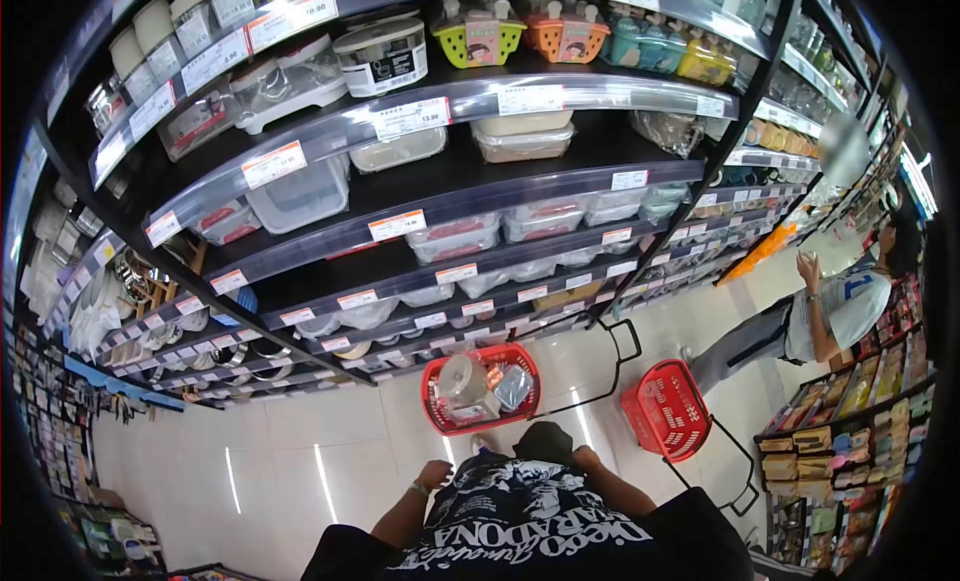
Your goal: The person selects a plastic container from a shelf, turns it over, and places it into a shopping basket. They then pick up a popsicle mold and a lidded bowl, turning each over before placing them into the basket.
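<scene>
My left hand (435,474), with a band at the wrist, hangs at my side with loosely bent fingers and holds nothing I can see. My right hand (586,459) is low on the other side, its fingers hard to make out. Between them is a dark rounded shape (544,442) that I cannot identify. On the floor ahead, nearest my left hand, stands a red shopping basket (432,413). In it lie a clear round container (463,379) and a bluish wrapped package (514,388). Its long black handle (638,349) leans out rightward, apart from my hands.
Shelves ahead hold lidded food boxes (380,56), a green basket set (478,23) and stacked containers (455,239). A second red basket (670,411) stands at the right. A person (840,311) with a raised hand stands beyond it, near another shelf (850,441).
</scene>
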Demonstrator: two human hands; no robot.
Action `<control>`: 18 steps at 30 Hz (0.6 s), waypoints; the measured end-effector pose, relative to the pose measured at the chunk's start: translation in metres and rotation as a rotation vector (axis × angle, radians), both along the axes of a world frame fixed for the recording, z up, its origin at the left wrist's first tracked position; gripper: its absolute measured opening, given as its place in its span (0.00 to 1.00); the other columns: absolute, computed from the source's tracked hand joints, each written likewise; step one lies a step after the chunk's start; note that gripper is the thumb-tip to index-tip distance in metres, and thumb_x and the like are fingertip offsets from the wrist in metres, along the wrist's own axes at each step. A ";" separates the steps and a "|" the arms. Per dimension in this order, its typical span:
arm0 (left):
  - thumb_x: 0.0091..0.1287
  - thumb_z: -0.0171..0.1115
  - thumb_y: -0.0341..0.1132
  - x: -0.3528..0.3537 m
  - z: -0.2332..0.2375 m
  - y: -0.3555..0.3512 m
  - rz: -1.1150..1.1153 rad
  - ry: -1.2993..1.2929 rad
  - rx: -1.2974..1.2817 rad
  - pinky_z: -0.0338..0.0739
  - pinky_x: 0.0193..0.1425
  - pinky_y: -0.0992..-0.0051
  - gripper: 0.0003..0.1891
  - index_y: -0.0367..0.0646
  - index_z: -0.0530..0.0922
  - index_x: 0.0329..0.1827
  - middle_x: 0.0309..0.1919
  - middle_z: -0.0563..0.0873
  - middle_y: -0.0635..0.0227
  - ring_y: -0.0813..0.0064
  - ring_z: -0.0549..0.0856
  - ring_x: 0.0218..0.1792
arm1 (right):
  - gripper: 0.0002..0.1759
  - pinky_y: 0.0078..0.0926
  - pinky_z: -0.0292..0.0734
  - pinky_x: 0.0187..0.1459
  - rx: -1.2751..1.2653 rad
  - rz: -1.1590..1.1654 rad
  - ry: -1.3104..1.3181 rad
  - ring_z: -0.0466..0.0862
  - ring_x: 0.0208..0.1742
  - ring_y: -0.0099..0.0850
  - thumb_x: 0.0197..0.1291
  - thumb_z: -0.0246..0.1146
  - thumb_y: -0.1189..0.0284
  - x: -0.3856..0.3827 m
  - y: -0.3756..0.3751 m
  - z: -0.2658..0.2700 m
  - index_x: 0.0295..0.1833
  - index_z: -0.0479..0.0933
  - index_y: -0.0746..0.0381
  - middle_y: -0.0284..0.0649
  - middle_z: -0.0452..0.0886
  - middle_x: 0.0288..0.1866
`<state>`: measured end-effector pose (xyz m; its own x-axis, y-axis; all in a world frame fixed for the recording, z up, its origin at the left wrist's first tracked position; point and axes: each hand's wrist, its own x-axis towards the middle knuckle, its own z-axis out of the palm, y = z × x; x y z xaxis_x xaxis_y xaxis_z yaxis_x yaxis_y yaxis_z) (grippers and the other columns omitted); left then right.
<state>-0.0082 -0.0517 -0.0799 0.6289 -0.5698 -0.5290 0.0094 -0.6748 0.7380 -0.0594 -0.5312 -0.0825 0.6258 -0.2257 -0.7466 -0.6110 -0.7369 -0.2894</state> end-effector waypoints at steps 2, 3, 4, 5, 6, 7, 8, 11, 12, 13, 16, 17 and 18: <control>0.51 0.69 0.32 0.004 0.006 -0.013 -0.422 -0.562 0.052 0.82 0.52 0.65 0.21 0.44 0.85 0.51 0.47 0.88 0.63 0.62 0.88 0.47 | 0.26 0.44 0.77 0.59 0.057 0.214 -0.045 0.82 0.58 0.55 0.57 0.58 0.56 -0.023 -0.014 -0.019 0.46 0.83 0.70 0.62 0.83 0.51; 0.53 0.65 0.36 0.004 -0.001 -0.020 -0.373 -0.479 -0.033 0.81 0.54 0.64 0.15 0.45 0.87 0.44 0.48 0.88 0.59 0.58 0.87 0.46 | 0.25 0.41 0.79 0.55 0.074 0.170 -0.106 0.84 0.54 0.53 0.55 0.61 0.56 -0.039 -0.027 -0.064 0.43 0.84 0.70 0.60 0.85 0.47; 0.53 0.64 0.36 0.004 0.008 -0.027 -0.341 -0.437 -0.040 0.81 0.55 0.64 0.16 0.45 0.87 0.45 0.47 0.88 0.58 0.57 0.87 0.46 | 0.19 0.41 0.78 0.47 0.117 0.133 -0.149 0.84 0.46 0.52 0.54 0.63 0.59 -0.046 -0.027 -0.063 0.39 0.83 0.66 0.57 0.84 0.40; 0.54 0.63 0.36 0.003 0.024 -0.035 -0.308 -0.397 -0.048 0.81 0.56 0.65 0.16 0.45 0.87 0.45 0.47 0.88 0.58 0.56 0.87 0.47 | 0.14 0.42 0.77 0.39 0.159 0.096 -0.195 0.83 0.37 0.50 0.53 0.64 0.62 -0.053 -0.025 -0.055 0.35 0.82 0.63 0.53 0.83 0.33; 0.54 0.62 0.36 0.006 0.033 -0.043 -0.273 -0.359 -0.057 0.80 0.57 0.65 0.16 0.45 0.87 0.45 0.47 0.88 0.57 0.56 0.87 0.47 | 0.09 0.42 0.76 0.31 0.200 0.061 -0.243 0.82 0.28 0.48 0.53 0.66 0.65 -0.059 -0.022 -0.041 0.31 0.81 0.60 0.49 0.82 0.26; 0.55 0.59 0.34 0.004 0.019 -0.048 -0.157 -0.179 -0.018 0.81 0.57 0.64 0.17 0.45 0.86 0.47 0.47 0.88 0.56 0.55 0.87 0.47 | 0.08 0.39 0.72 0.27 0.282 -0.037 -0.246 0.78 0.25 0.46 0.53 0.65 0.68 -0.063 -0.016 -0.005 0.30 0.80 0.61 0.48 0.79 0.22; 0.55 0.59 0.34 0.004 0.023 -0.051 -0.233 -0.273 -0.018 0.81 0.55 0.64 0.16 0.46 0.86 0.46 0.46 0.88 0.56 0.55 0.87 0.46 | 0.07 0.37 0.72 0.27 0.423 -0.056 -0.302 0.79 0.25 0.44 0.54 0.65 0.68 -0.071 -0.023 -0.014 0.30 0.80 0.60 0.46 0.78 0.22; 0.55 0.59 0.34 0.001 0.034 -0.060 -0.408 -0.465 0.007 0.82 0.51 0.64 0.14 0.47 0.87 0.43 0.42 0.89 0.58 0.56 0.87 0.44 | 0.09 0.36 0.75 0.29 0.332 0.425 -0.466 0.80 0.27 0.45 0.54 0.66 0.64 -0.086 -0.036 0.020 0.36 0.82 0.57 0.45 0.82 0.27; 0.55 0.60 0.35 -0.001 0.030 -0.064 -0.435 -0.473 0.027 0.82 0.50 0.64 0.13 0.47 0.87 0.42 0.41 0.89 0.58 0.56 0.87 0.43 | 0.11 0.37 0.77 0.31 0.282 0.563 -0.452 0.81 0.29 0.46 0.53 0.66 0.62 -0.089 -0.046 0.002 0.38 0.83 0.56 0.45 0.84 0.30; 0.55 0.60 0.35 -0.001 0.027 -0.067 -0.464 -0.477 0.048 0.83 0.49 0.64 0.12 0.47 0.87 0.40 0.39 0.89 0.59 0.56 0.88 0.42 | 0.15 0.39 0.81 0.41 0.258 0.544 -0.469 0.85 0.37 0.47 0.52 0.66 0.60 -0.094 -0.051 -0.019 0.43 0.85 0.55 0.47 0.86 0.36; 0.54 0.61 0.36 -0.012 0.024 -0.077 -0.537 -0.531 0.050 0.83 0.46 0.64 0.10 0.48 0.87 0.36 0.36 0.88 0.60 0.57 0.87 0.40 | 0.17 0.40 0.81 0.50 0.142 0.582 -0.353 0.86 0.46 0.46 0.53 0.65 0.59 -0.096 -0.043 0.019 0.47 0.85 0.54 0.48 0.86 0.42; 0.54 0.61 0.35 -0.018 0.007 -0.079 -0.515 -0.560 -0.048 0.84 0.43 0.63 0.09 0.47 0.87 0.35 0.34 0.88 0.59 0.58 0.88 0.35 | 0.20 0.38 0.80 0.53 0.189 0.508 -0.304 0.86 0.49 0.45 0.54 0.64 0.58 -0.102 -0.043 0.024 0.50 0.85 0.54 0.47 0.87 0.46; 0.55 0.61 0.36 -0.023 -0.003 -0.084 -0.483 -0.464 -0.010 0.83 0.41 0.63 0.09 0.46 0.86 0.35 0.34 0.87 0.59 0.59 0.87 0.33 | 0.21 0.37 0.80 0.53 0.177 0.545 -0.329 0.86 0.49 0.45 0.55 0.63 0.59 -0.111 -0.044 0.024 0.53 0.85 0.54 0.47 0.87 0.48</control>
